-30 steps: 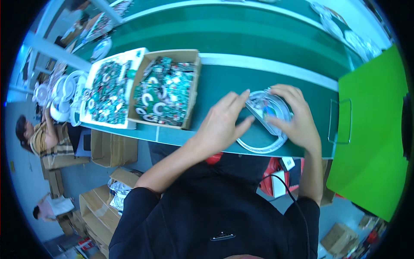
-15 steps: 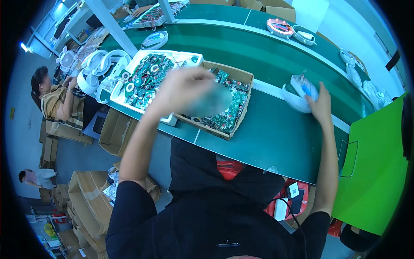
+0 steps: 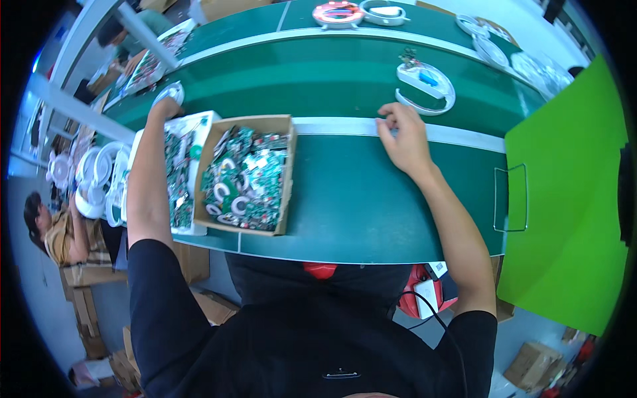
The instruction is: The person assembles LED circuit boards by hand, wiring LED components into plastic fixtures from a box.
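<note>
At the far left, my left hand (image 3: 170,109) reaches over the tray to the near edge of a white rounded housing (image 3: 170,91) on the green belt. Its fingers are mostly hidden, so I cannot tell whether they grip it. My right hand (image 3: 406,140) hovers over the metal strip at the belt's near edge, fingers loosely bent and apart, holding nothing. Just beyond it lies a white C-shaped housing (image 3: 448,93) with a blue part (image 3: 428,79) inside. A small cluster of circuit parts (image 3: 409,58) sits at its far end.
An open cardboard box (image 3: 290,166) of circuit boards and white rings stands beside a white foam tray (image 3: 201,156) of boards, partly behind my left arm. White fan-like frames (image 3: 93,176) are piled at left. A green panel (image 3: 564,199) bounds the right. Co-workers sit at left.
My left hand has swung left from above the cardboard box to the white housing; the blurred round green thing by it is gone. My right hand has let go of the C-shaped housing. The view has shifted.
</note>
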A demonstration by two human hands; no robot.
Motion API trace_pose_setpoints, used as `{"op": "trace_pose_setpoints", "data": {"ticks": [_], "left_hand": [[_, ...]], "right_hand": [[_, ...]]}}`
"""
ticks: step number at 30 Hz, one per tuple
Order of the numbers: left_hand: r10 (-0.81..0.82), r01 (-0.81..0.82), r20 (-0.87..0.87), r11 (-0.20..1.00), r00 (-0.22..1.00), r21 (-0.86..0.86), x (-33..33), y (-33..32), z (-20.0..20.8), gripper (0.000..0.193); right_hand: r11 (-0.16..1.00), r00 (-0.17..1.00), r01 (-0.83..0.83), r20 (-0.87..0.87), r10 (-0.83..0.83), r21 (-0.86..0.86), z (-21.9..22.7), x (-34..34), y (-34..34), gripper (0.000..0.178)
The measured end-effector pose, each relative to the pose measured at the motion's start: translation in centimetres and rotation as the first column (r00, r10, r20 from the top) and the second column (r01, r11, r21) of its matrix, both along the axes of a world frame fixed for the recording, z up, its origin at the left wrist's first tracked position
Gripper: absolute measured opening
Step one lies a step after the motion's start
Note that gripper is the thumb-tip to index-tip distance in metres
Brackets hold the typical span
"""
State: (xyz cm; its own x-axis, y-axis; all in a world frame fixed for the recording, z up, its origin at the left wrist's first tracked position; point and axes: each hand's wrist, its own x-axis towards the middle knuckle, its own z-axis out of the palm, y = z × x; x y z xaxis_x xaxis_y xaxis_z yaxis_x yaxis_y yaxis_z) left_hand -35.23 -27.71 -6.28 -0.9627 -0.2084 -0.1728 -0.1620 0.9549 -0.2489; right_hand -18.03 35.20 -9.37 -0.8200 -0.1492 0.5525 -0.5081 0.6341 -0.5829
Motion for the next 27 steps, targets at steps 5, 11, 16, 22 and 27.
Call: {"op": "trace_pose_setpoints", "data": {"ticks": [5,11,16,22,27], "left_hand": [[0.212,-0.219,-0.241,0.976,0.947,0.000,4.4,-5.1,5.5,0.044],[-0.375,0.493,-0.521,0.864,0.767,0.104,8.2,19.3,9.0,0.031],[-0.577,0.779,-0.551,0.575,0.603,0.249,26.7,37.2,12.1,0.022],[-0.670,0.886,-0.579,0.345,0.464,0.310,35.0,46.2,3.4,0.023],[-0.541,0.838,-0.646,0.269,0.539,0.474,37.3,42.9,5.9,0.045]], "right_hand": [[0.985,0.992,-0.122,-0.032,0.119,-0.126,1.6,-0.5,-2.8,0.013],[0.906,0.950,-0.058,0.257,0.180,-0.420,-0.1,-1.2,0.8,0.028],[0.561,0.485,-0.155,0.431,0.760,-0.813,3.3,-0.2,1.4,0.075],[0.781,0.351,-0.389,0.705,0.616,-0.489,5.2,-0.3,4.2,0.041],[0.879,0.408,-0.408,0.812,0.418,-0.247,6.2,1.9,6.1,0.036]]}}
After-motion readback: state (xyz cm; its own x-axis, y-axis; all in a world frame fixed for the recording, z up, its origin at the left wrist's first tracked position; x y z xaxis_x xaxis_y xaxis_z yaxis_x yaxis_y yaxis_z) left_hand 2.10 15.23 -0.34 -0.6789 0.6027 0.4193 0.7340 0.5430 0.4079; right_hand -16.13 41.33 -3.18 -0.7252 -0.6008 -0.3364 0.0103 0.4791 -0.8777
